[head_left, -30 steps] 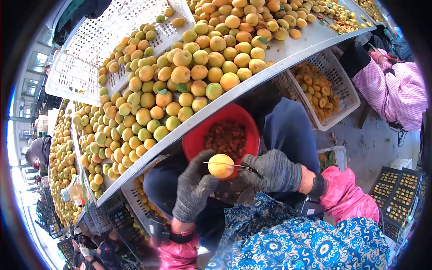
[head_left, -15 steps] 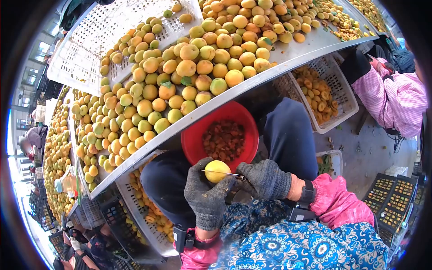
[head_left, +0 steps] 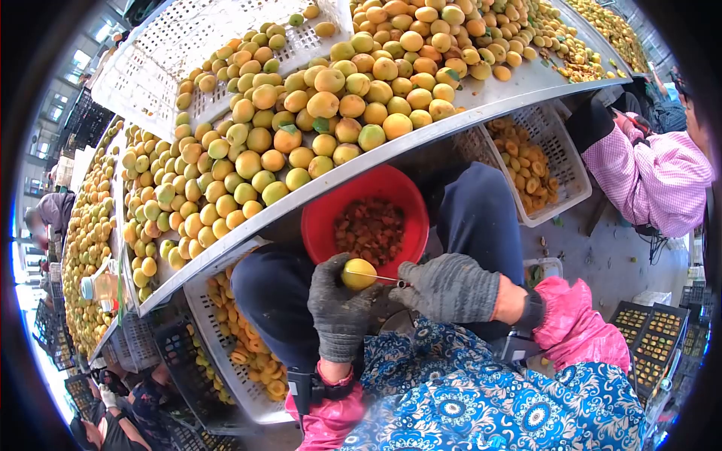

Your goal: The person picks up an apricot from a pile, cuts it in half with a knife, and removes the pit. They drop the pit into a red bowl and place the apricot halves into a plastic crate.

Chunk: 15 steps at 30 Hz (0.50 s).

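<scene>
My left hand (head_left: 340,310), in a dark grey knitted glove, holds a yellow apricot (head_left: 359,274) between thumb and fingers. In my right hand (head_left: 451,290), gloved alike, is a thin metal tool (head_left: 387,279) with a ring near my fingers. Its thin shaft reaches across to the apricot; whether the tip is inside the fruit I cannot tell. Just beyond both hands, between my knees, a red basin (head_left: 316,225) contains dark reddish-brown pieces (head_left: 368,231).
A metal-edged table (head_left: 481,113) heaped with apricots (head_left: 323,105) slants across the front. White crates of orange halves stand under it at left (head_left: 197,301) and right (head_left: 575,177). A person in a pink checked top (head_left: 662,177) sits at the right. Black trays (head_left: 650,338) lie lower right.
The view has shifted slightly. My right hand has turned and drawn a little away from the apricot, showing more of the tool's shaft. The apricot stays in my left hand.
</scene>
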Tool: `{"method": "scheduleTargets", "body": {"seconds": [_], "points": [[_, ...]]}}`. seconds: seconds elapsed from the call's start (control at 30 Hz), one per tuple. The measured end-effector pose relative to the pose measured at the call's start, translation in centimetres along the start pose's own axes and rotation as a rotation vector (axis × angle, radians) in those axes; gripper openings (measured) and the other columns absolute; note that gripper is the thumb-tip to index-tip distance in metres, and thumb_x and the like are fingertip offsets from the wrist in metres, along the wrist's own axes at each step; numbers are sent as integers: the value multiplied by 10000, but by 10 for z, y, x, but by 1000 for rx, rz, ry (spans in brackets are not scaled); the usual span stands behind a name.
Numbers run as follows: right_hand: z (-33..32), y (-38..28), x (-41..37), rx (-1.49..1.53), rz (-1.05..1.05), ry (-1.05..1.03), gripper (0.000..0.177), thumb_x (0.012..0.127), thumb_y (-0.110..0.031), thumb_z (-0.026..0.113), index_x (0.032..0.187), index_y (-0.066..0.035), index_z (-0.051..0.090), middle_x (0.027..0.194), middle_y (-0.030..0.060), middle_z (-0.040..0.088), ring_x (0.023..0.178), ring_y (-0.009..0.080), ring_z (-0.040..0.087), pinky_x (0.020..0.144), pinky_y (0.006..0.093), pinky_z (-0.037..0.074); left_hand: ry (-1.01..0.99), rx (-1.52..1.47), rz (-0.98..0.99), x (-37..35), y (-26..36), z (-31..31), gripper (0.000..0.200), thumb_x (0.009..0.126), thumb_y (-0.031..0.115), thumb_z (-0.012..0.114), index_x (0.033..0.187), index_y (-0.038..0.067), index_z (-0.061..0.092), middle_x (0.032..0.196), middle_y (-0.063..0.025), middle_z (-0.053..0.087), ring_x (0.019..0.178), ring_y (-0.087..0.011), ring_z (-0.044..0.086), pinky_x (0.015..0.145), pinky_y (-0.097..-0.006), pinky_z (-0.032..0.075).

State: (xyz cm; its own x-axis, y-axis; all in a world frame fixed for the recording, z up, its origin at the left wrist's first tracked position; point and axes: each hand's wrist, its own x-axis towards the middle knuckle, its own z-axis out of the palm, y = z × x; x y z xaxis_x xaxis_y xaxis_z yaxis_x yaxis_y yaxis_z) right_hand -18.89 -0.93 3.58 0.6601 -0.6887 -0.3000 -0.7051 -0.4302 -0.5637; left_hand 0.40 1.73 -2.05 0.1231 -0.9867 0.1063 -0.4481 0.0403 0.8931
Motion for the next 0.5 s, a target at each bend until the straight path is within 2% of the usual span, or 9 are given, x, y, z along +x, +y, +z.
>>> {"method": "scheduleTargets", "body": {"seconds": [0.1, 0.17, 0.2, 0.27, 0.33, 0.37, 0.4, 0.43, 0.5], "points": [[-11, 0, -15, -60, -59, -35, 297, 902, -297, 515, 1073, -80, 624, 817, 164, 582, 673, 304, 632, 552, 434, 494, -43, 95, 74, -6, -1, 2, 556, 591, 50, 831, 1087, 27, 584, 992, -115, 625, 916, -225, 625, 819, -317, 503], [-11, 0, -22, -6, -47, -30, 252, 910, -292, 497, 1053, -166, 662, 892, 153, 552, 713, 306, 630, 580, 430, 506, -23, 0, 69, -6, -1, 6, 579, 541, 88, 849, 1064, 45, 605, 992, -143, 620, 903, -324, 617, 813, -385, 504], [-8, 2, -25, 49, -16, 12, 263, 896, -296, 546, 1064, -118, 642, 845, 156, 584, 718, 301, 639, 586, 440, 501, -19, -2, 68, -5, 3, 5, 579, 541, 88, 849, 1064, 45, 605, 992, -143, 620, 903, -324, 617, 813, -385, 504], [-4, 3, -32, 87, 8, 3, 269, 887, -298, 574, 1060, -101, 634, 827, 160, 602, 738, 300, 647, 598, 438, 500, -10, 328, 257, -4, 12, 1, 574, 564, 97, 825, 1091, 66, 602, 1007, -144, 619, 909, -341, 601, 811, -404, 494], [-7, 1, -38, 128, 34, -3, 280, 878, -299, 601, 1056, -84, 626, 809, 164, 620, 758, 299, 654, 609, 436, 499, 45, 375, 265, -3, 4, -3, 558, 582, 70, 806, 1098, 47, 596, 1010, -153, 619, 915, -321, 613, 812, -380, 500], [-15, -3, -42, 341, 130, 37, 294, 862, -296, 634, 1054, -73, 618, 810, 172, 634, 790, 296, 660, 635, 423, 502, 99, 421, 273, -1, 0, -6, 543, 600, 43, 788, 1105, 29, 591, 1014, -161, 618, 920, -301, 625, 813, -357, 506], [-18, -5, -46, 556, 230, 79, 314, 846, -293, 666, 1052, -63, 610, 811, 180, 647, 821, 293, 666, 661, 410, 505, 76, 299, 201, -3, -2, -10, 522, 649, 37, 760, 1141, 34, 587, 1013, -142, 629, 907, -260, 628, 791, -331, 509], [-15, -5, -46, 559, 237, 84, 314, 846, -293, 666, 1052, -63, 610, 811, 180, 647, 821, 293, 666, 661, 410, 505, 68, 296, 204, -6, 0, -11, 522, 649, 37, 760, 1141, 34, 587, 1013, -142, 629, 907, -260, 628, 791, -331, 509], [-5, -2, -36, 721, 121, 301, 335, 833, -271, 688, 1087, -70, 602, 898, 170, 662, 871, 294, 670, 735, 369, 515, -191, -444, -277, -7, 11, -12, 481, 729, 80, 724, 1181, 17, 571, 1023, -113, 635, 869, -194, 631, 732, -277, 513]]}}
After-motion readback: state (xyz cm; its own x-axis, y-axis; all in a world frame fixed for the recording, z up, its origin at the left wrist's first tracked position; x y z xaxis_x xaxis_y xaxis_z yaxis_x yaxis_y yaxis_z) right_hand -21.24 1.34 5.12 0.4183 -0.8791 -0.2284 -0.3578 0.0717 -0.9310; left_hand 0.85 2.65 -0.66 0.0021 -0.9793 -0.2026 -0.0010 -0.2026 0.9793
